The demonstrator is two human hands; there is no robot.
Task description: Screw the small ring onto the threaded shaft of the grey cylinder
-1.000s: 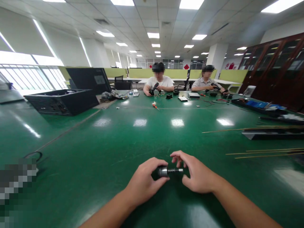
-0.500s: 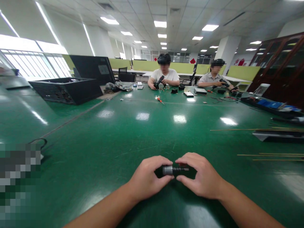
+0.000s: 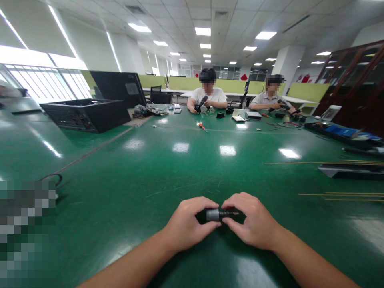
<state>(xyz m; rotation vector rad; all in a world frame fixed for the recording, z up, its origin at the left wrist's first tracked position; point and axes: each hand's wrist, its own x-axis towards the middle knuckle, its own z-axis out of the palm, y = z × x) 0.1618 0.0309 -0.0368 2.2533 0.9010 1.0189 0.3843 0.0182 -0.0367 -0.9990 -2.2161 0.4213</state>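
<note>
In the head view, a short dark cylindrical part with a silver-grey collar (image 3: 213,215) and a thin ringed rod lies level just above or on the green table. My left hand (image 3: 192,218) curls its thumb and fingers around the collar end, closed on it. From the other side my right hand (image 3: 255,222) brings thumb and index finger round the rod where it leaves the collar. Its fingertips close in on the rod; how firmly they touch it I cannot tell. The rod's tip shows inside the curve of my right hand.
Thin yellowish rods (image 3: 354,195) and a dark angular tray (image 3: 345,171) lie to the right. A black computer case (image 3: 90,114) stands at the far left. An orange screwdriver (image 3: 202,127) lies ahead, near two people (image 3: 210,96) seated across the table (image 3: 186,168).
My right thumb and index finger have drawn slightly closer to the rod and the collar. My left hand keeps almost the same place, and the view has shifted a little.
</note>
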